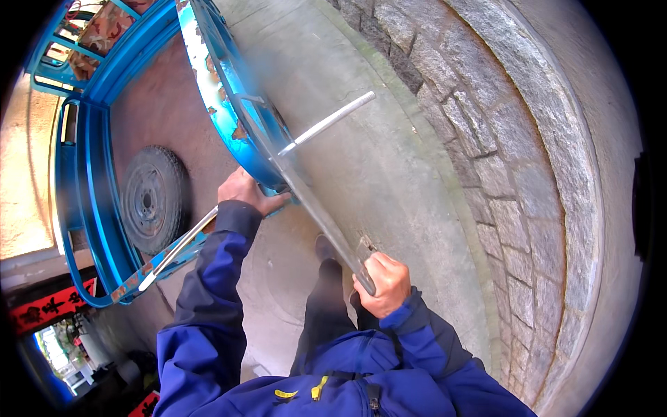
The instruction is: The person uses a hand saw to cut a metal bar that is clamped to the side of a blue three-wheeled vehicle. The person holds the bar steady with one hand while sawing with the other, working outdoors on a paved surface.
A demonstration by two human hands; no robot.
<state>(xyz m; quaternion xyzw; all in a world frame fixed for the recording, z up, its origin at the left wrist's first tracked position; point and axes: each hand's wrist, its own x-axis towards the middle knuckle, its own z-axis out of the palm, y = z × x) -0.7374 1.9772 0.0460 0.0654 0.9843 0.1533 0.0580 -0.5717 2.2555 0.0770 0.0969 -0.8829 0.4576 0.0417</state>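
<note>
The right grip (384,283) is closed round the near end of a long metal bar (326,226), which slants along the outer edge of the blue side panel (233,135); the left grip (244,190) clasps that panel's near corner. Should the bar slip or the panel swing, fingers could be pinched, and the pale rod (333,121) jutting outward might snag. The bar looks slim, grey and hard; the painted panel is chipped to rust. A round, treaded wheel (149,198) sits by the cargo bed's (156,104) left edge.

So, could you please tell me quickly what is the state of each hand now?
Left hand: closed on the end of the blue side panel, fingers partly hidden.
Right hand: closed, holding the long grey bar near its end.
</note>
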